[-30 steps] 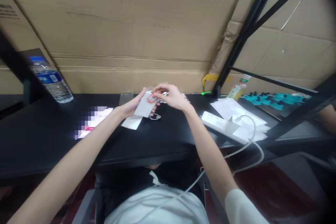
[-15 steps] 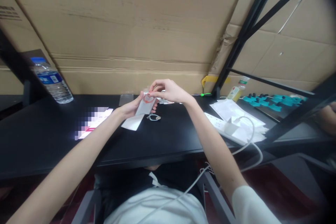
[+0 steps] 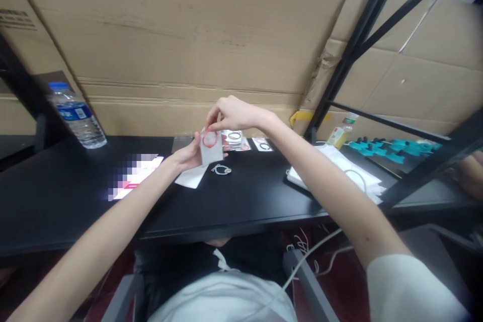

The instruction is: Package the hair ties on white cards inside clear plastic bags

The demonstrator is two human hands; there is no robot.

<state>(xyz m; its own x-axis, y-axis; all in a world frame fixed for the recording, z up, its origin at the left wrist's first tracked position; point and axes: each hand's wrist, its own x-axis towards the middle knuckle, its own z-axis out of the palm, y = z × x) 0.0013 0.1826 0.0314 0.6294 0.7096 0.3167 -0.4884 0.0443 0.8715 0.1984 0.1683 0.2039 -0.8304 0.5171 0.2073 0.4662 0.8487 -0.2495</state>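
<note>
My left hand (image 3: 187, 156) grips a small pale card (image 3: 212, 156) from its left side, fingers behind it and thumb at its edge. A thin red bracelet (image 3: 205, 143) lies in a loop against the card's face. Above the card, my right hand (image 3: 233, 113) is closed in a pinch at the top of the red loop. A light blue cord bracelet (image 3: 222, 169) rests on the black table just below. White paper (image 3: 191, 177) lies flat under my left hand. Beyond the hands are several carded bracelets (image 3: 236, 139), and another card with a dark bracelet (image 3: 262, 145).
A water bottle (image 3: 78, 118) stands at the left, near a lit phone screen (image 3: 145, 173). To the right are papers (image 3: 339, 163), a juice bottle (image 3: 341, 131) and teal parts (image 3: 396, 147). Cardboard (image 3: 196, 35) walls the back; a black metal frame (image 3: 349, 55) rises at right.
My right hand has risen slightly and shifted left, its forearm swinging out to the right. The card now stands more upright and faces me. Carded bracelets behind the hands show more fully.
</note>
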